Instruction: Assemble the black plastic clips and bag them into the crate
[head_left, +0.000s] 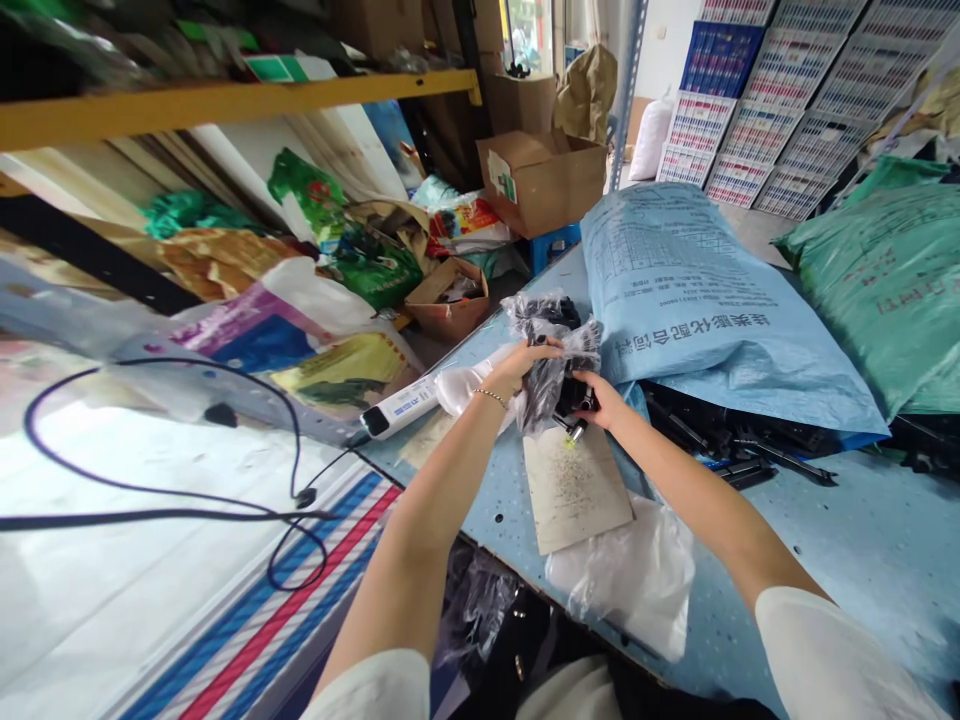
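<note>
A crinkled clear plastic bag (551, 350) stuffed with glossy black parts sits between both hands, resting on the blue table (862, 540) just beyond a tan paper sheet (574, 490). The left hand (525, 362) curls over the top left of the bag, fingers closed on the film; a thin bead bracelet circles that wrist. The right hand (600, 400) grips the bag's lower right side, fingers bent around a dark piece with a small shiny metal end (577, 430). Just left of the left hand lies a white, smooth bar-shaped device (401, 408) with a black cord. Nearer the body than the hands, soft white plastic wrapping (630, 580) lies crumpled beside the paper. Beyond the right hand a large pale blue woven sack (697, 290) with printed characters lies flat, with black rod-like parts (742, 450) under its edge.
</note>
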